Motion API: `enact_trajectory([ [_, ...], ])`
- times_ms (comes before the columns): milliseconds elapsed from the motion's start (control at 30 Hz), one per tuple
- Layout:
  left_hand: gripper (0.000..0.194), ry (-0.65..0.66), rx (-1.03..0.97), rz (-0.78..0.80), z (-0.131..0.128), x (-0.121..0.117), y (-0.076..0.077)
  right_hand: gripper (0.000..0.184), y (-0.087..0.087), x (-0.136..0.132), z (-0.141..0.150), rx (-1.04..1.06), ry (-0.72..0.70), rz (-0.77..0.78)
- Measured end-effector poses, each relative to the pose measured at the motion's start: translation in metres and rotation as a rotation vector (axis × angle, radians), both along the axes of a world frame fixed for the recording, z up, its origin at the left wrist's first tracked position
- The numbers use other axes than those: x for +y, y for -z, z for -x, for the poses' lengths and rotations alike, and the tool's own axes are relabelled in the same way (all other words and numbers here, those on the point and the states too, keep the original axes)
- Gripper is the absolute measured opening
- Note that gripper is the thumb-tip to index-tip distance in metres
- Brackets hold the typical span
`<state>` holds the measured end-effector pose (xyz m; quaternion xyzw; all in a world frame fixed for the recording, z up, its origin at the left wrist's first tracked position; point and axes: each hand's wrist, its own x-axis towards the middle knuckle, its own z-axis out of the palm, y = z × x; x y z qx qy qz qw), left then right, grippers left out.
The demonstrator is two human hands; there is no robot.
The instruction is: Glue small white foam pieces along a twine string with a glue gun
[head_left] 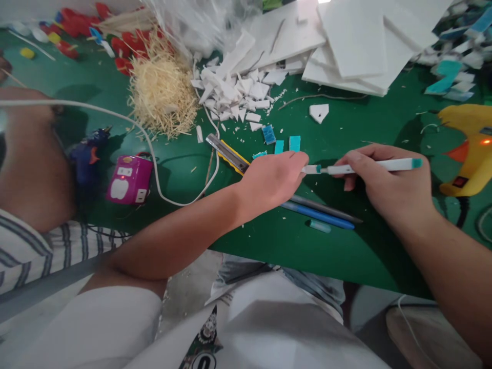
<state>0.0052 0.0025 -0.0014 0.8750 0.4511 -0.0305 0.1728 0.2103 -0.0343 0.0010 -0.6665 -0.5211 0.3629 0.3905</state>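
My right hand (392, 179) grips a white marker (400, 164) with a teal end, its tip pointing left. My left hand (271, 174) is closed around a small white piece (309, 169), seemingly foam, whose end is teal. The marker's tip meets or nearly meets that end. Beside my left hand lies a yellow box cutter (230, 155), partly covered by the hand. Small teal pieces (294, 143) sit just beyond it. Below my hands are a blue pen (319, 214), a dark pencil-like stick (330, 207) and a teal marker cap (320, 226).
White foam scraps (238, 92) and foam sheets (353, 41) lie at the back, near a straw-like heap (163, 92). A yellow glue gun (469, 148) stands right. A magenta power box (129, 179), a white cable (154, 159) and another person's arm (34, 159) are left.
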Motion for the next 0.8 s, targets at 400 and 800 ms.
enact_trajectory([
  [400, 0.02, 0.011, -0.001, -0.013, 0.001, -0.0017, 0.0004, 0.022, 0.0033, -0.0015, -0.0013, 0.002, 0.01, -0.032],
  [800, 0.019, 0.003, 0.003, -0.004, 0.001, -0.0009, 0.0009, 0.016, -0.0014, 0.0015, 0.0055, 0.013, 0.084, -0.039],
])
